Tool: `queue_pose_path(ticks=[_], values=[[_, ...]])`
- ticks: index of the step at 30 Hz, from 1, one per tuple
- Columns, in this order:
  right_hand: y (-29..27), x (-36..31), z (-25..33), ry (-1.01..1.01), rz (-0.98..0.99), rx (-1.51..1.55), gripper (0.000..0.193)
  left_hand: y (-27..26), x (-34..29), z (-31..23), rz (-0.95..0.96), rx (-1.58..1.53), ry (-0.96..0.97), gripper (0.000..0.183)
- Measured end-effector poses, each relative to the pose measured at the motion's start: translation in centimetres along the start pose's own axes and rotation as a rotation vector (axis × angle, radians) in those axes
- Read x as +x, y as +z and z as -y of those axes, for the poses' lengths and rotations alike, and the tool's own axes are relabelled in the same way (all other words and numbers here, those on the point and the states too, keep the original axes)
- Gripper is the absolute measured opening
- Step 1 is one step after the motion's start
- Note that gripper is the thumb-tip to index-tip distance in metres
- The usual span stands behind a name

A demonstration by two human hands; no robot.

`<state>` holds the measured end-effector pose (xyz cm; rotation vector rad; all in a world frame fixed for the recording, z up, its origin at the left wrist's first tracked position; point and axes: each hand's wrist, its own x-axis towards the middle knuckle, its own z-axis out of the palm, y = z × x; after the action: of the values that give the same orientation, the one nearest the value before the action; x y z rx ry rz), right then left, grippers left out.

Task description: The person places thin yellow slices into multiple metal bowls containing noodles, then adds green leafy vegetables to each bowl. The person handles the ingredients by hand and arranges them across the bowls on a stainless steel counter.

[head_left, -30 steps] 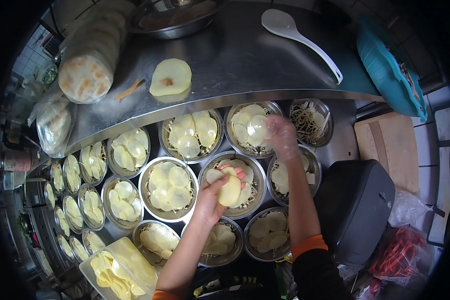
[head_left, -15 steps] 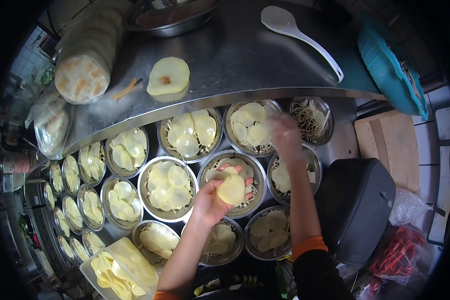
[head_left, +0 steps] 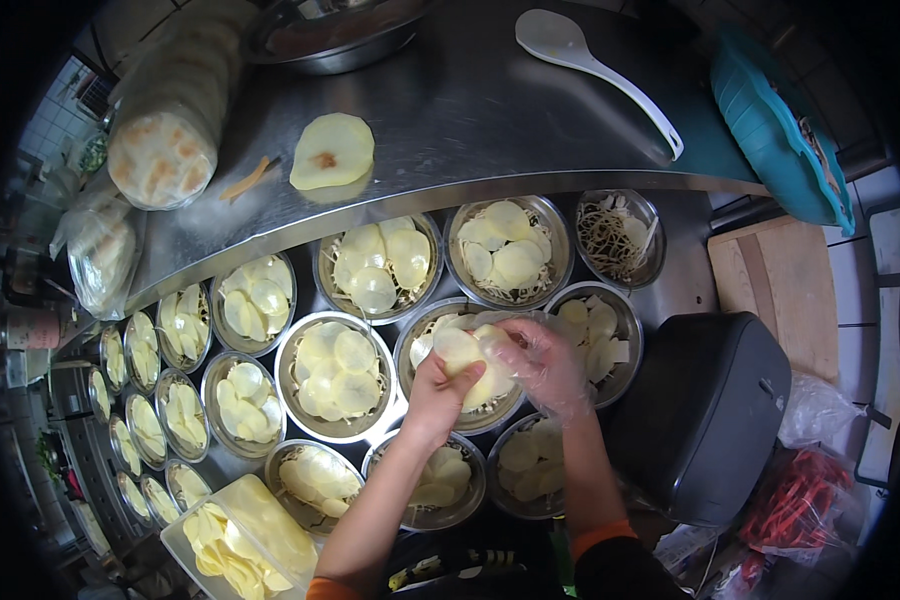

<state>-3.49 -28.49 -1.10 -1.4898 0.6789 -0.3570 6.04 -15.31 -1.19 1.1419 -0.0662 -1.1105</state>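
Potato slices (head_left: 457, 348): a small bunch of thin, pale yellow rounds, held between your two hands above a steel bowl near the middle of the view.
Left hand (head_left: 440, 398): yours looks bare; its thumb presses on the face of the slices while the other fingers support them from beneath, so the bunch is pinched.
Right hand (head_left: 550, 370): yours wears a clear plastic glove; its fingers are bent against the right side of the slices, but you cannot tell whether they grip one.
Bowl below your hands (head_left: 399, 362): round and metal, holding more slices over pale strands, partly hidden by your hands.
Bowl at upper right (head_left: 655, 262): filled mostly with thin strands, some pale and some brownish.
Other bowls: rows of them stretch away to your left, topped with overlapping slices.
Clear tub (head_left: 178, 563): at lower left, holding loose yellow slices.
Table (head_left: 450, 130): a raised steel surface beyond the bowls, carrying a large cut potato piece (head_left: 332, 150) with a brown spot, a white ladle (head_left: 595, 66), and wrapped flatbreads (head_left: 162, 160) at its left end.
Right side: a teal basket (head_left: 765, 140), a wooden board (head_left: 795, 290) and a dark box (head_left: 700, 420).
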Motion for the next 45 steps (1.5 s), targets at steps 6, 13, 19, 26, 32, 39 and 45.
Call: queue_pose_path(ticks=[6, 13, 19, 26, 32, 39, 45], values=[[-0.1, -0.1, -0.4, 0.023, -0.055, 0.111, 0.017, 0.3, 0.2, -0.2, -0.080, 0.043, 0.032, 0.022], [0.3, 1.5, -2.4, -0.092, -0.263, 0.089, 0.017, 0.4, 1.4, -1.5, -0.088, 0.110, 0.025, 0.022], [-4.6, 8.8, -1.4, -0.154, -0.443, -0.376, 0.025, 1.0, 3.8, -3.4, 0.006, 0.111, -0.014, 0.021], [-4.0, 2.1, -1.2, 0.149, -0.291, -0.135, 0.024, 3.3, 6.5, -3.0, 0.061, 0.094, -0.006, 0.033], [-8.3, 6.3, -2.4, 0.087, -0.722, 0.131, 0.032, 5.7, 8.2, -3.4, 0.152, -0.116, -0.154, 0.044], [-9.1, 5.5, -2.9, -0.149, -0.501, 0.189, 0.021, 8.7, 9.8, -2.5, 0.100, 0.195, -0.009, 0.022], [-8.5, 5.5, -4.7, -0.196, -0.736, 0.406, 0.017, 11.2, 11.2, -1.1, 0.028, 0.293, -0.080, 0.012]])
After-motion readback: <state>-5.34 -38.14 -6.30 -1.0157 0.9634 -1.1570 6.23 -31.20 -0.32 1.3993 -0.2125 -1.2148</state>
